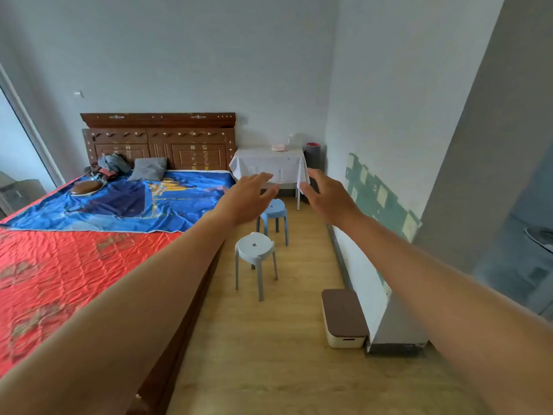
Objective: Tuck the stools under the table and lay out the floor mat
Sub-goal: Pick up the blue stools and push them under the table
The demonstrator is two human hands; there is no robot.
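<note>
While both arms reach forward over the floor, the scene reads as follows.

Hands: two, both bare and empty. The left hand [250, 199] has its fingers spread and loose, holding nothing; the right hand [324, 194] is likewise released, fingers slightly curled, grasping nothing.

Stools: two. The pale grey stool [255, 256] stands upright on the wooden floor [269, 354], nearer the person, just beside the bed's edge. The blue stool [273, 217] stands upright farther on, just in front of the table and partly hidden behind the left hand. Neither stool is under the table.

Table: one small table [269, 163] against the far wall in the corner, draped with a white cloth that hangs down its front; one thin white leg shows at the right. Some small pale things lie on top, too small to tell.

Rolled item: one dark grey roll with a red end [313, 154] stands upright in the corner just beside the table; I cannot tell whether it is the mat.

Box: one cream box with a brown lid [344, 317], on the floor against the right wall.

Bed: one bed [74, 265] with a carved wooden headboard, a red quilt, a blue printed sheet, one grey pillow and a heap of clothes.

Writing: some yellow print on the blue sheet, not readable.
</note>
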